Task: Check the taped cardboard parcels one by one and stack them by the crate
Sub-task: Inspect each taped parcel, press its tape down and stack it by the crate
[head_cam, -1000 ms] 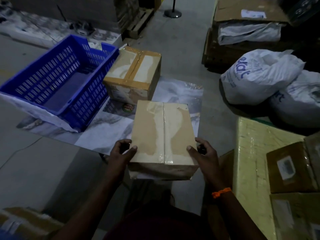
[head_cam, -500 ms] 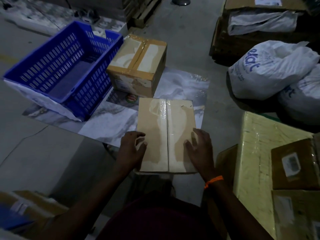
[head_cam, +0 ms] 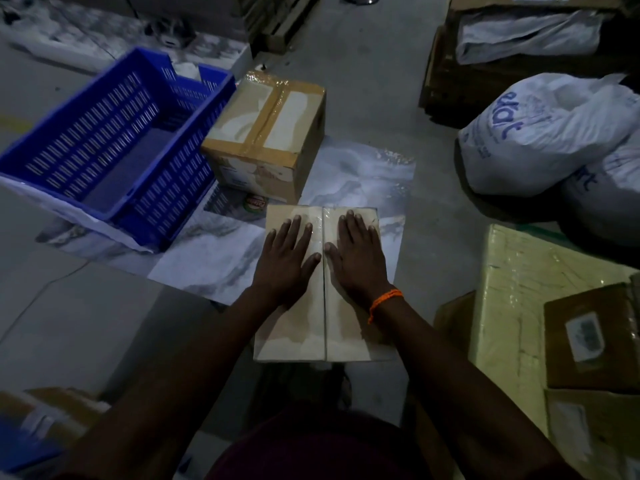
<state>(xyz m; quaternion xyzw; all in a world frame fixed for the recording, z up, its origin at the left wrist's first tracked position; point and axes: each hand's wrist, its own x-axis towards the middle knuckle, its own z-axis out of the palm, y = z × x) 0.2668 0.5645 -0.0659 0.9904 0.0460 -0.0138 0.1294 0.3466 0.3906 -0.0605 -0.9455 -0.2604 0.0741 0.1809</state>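
Both grips are laid flat and open on the top face of the parcel. The left grip [head_cam: 285, 261] is spread to the left of the taped seam and the right grip [head_cam: 360, 258] to the right of it, with the thumbs nearly met at the seam; nothing is clasped. The parcel [head_cam: 298, 330] is found directly under them, close before the body, with its long axis run straight away from the person and the seam along that axis. What it rests on is hidden beneath it. Checking of the tape is judged to be the step in hand.

A second taped parcel [head_cam: 266, 133] is set on the floor sheet [head_cam: 214, 258], just beside the blue crate [head_cam: 173, 188], ahead and to the left. The left grip is placed nearer that spot, so the pressed parcel would have to be taken by its sides and carried forward and leftward.
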